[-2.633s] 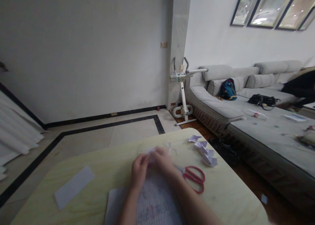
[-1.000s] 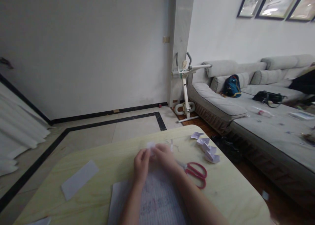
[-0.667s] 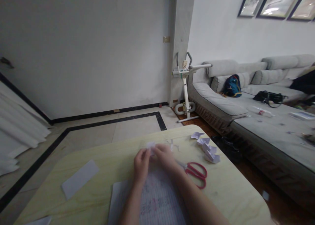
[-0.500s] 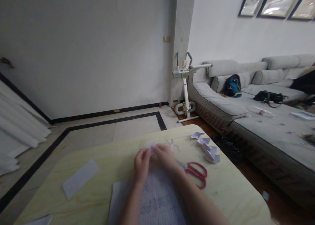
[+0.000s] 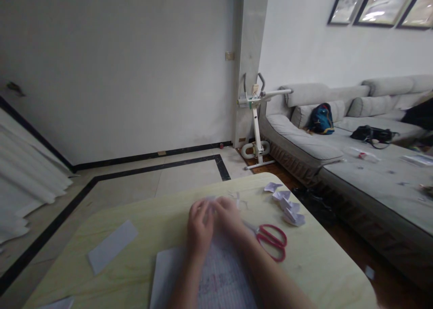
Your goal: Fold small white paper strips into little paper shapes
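Note:
Together at the far middle of the table, my left hand [image 5: 199, 223] and my right hand [image 5: 229, 215] are closed around a small piece of white paper [image 5: 211, 200]. Most of that paper is hidden behind my fingers. Under my forearms lies an open notebook [image 5: 221, 277] with lined, written pages. Red-handled scissors [image 5: 273, 241] rest just right of my right wrist, their blades partly covered by it. Thin paper scraps [image 5: 242, 203] lie beyond my right hand. Several folded paper pieces [image 5: 286, 203] stand in a row near the table's right edge.
A flat white paper strip [image 5: 113, 246] lies on the left of the wooden table [image 5: 324, 250], and another paper [image 5: 59, 303] sits at the lower left corner. Beyond the right edge are a grey sofa [image 5: 365, 178] and a white exercise machine [image 5: 256, 124].
My left hand has turned and drawn in closer to my right, its fingers now covering more of the paper. The view has shifted slightly; other things lie as before.

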{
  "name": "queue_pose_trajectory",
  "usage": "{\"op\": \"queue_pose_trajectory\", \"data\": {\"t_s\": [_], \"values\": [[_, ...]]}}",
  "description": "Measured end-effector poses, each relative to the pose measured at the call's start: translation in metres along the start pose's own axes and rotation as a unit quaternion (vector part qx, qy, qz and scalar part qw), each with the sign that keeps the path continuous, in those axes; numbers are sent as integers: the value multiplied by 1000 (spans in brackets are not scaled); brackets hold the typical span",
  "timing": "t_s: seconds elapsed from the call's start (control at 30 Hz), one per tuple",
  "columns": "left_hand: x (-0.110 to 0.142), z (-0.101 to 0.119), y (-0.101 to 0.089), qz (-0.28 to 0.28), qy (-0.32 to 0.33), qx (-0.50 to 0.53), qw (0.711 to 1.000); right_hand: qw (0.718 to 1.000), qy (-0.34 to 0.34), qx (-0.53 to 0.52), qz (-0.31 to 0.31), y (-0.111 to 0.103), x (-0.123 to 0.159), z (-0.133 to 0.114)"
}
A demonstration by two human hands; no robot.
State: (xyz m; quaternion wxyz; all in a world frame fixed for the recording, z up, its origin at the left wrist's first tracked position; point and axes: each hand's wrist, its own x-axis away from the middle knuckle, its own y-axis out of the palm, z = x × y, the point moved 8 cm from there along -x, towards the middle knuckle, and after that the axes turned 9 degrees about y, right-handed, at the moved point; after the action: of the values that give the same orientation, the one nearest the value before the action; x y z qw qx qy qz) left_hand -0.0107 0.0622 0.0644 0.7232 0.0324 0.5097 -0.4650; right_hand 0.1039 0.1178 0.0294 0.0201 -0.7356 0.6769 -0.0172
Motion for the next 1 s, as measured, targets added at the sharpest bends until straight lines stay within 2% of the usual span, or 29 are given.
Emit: {"op": "queue_pose_trajectory", "data": {"t_s": [0.13,0.33,0.4,0.53,0.63,0.77,1.0], "values": [[2,0,8,-35,-12,28,999,999,16,-46,-18,3,0,1],[11,-15,11,-65,-116,59,989,999,-5,-32,-21,6,8,-13],[14,-22,11,-56,-157,88,982,1000,-12,-9,-4,5,10,-16],[17,-34,5,8,-229,134,964,999,-1,6,51,2,11,-11],[14,-33,3,21,-237,154,959,997,0,-9,80,-2,10,-8],[12,-26,6,-3,-218,164,962,993,-26,12,112,-9,9,-11],[17,-33,13,-34,-223,143,964,994,-28,48,99,-5,13,-15]]}}
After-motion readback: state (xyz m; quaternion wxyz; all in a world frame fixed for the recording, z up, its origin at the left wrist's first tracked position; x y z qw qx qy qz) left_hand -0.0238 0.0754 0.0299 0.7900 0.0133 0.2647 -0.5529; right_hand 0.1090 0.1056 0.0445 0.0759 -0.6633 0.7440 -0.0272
